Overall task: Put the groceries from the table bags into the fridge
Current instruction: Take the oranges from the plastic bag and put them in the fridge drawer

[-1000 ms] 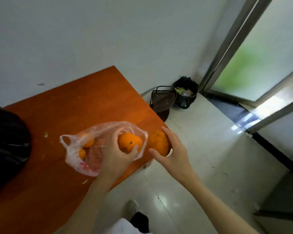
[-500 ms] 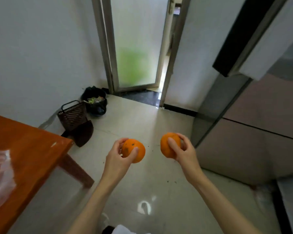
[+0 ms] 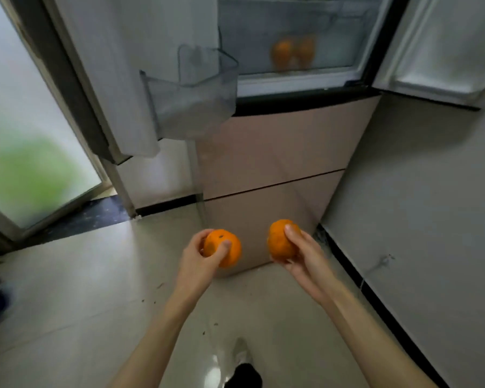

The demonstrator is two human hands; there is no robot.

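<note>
1. Far left: frosted glass door (image 3: 25, 152), then the fridge's open left door (image 3: 118, 79) w/ a clear door bin (image 3: 191, 102) on its inner side. Bin looks empty, tho it's blurry.
2. Left hand (image 3: 199, 259) is clamped on an orange (image 3: 224, 247), thumb across its front, fingers behind. It's held in the air above the floor (image 3: 67, 289), low in front of the fridge (image 3: 277, 152).
3. Right hand (image 3: 300, 256) grips a 2nd orange (image 3: 280, 242), fingertip on top, palm under. The two fruits are near each other, not touching.
4. Up top, centre-right: the open compartment has a clear drawer (image 3: 297, 37) w/ two oranges inside (image 3: 291, 54), toward its front edge, seen thru the wall.
5. Far right: the other fridge door (image 3: 443, 49) stands open; grey wall (image 3: 431, 205) below it.
6. Step in hand, by my read: carry phase, fruit brought to the fridge, not yet stowed.
7. Next move prob needs both hands lifted up & fwd to the drawer. Can't tell if the drawer top is open; if not, one hand must free up first.
</note>
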